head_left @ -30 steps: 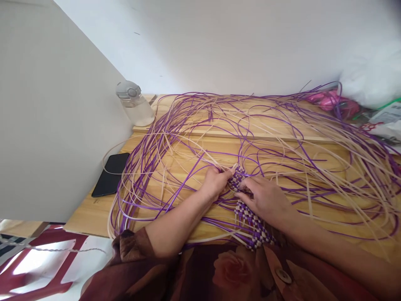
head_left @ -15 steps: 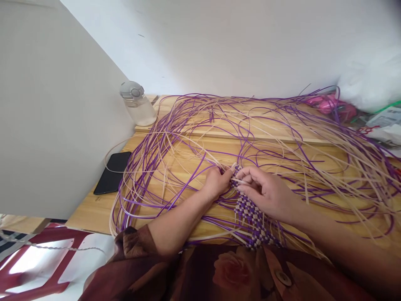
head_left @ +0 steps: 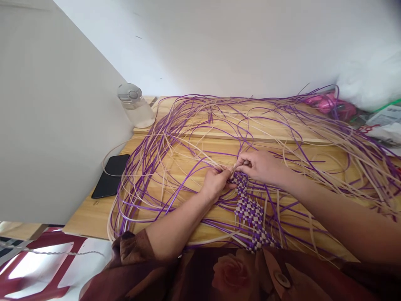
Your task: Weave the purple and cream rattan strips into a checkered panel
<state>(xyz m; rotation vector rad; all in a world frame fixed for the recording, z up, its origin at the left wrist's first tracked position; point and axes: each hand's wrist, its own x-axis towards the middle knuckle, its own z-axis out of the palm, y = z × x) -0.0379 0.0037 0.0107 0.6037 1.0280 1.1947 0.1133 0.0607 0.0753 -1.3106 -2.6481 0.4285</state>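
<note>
A strip of purple and beige weaving [head_left: 249, 210] runs from my body's edge up to my hands, with knots in a checkered pattern. My left hand [head_left: 216, 182] is closed on the strip's far left corner, thumb and forefinger pinched there. At the far end of the strip, my right hand [head_left: 259, 165] pinches a beige strand beside the left fingertips. Long loose strands, purple and beige [head_left: 159, 129], spread out from the weaving on both sides and arc around the far part of the table. The fingers hide part of the far end.
A bottle with a grey lid [head_left: 136, 106] stands at the back left of the wooden table [head_left: 84, 209]. Nearer lies a black phone [head_left: 111, 175], a strand crossing it. White plastic bags [head_left: 371, 79] and a pink bundle [head_left: 328, 104] sit at the back right, near the wall.
My right hand has moved up and away from me, from beside the weaving to its far end, uncovering more of the strip. My left hand stays nearly in place.
</note>
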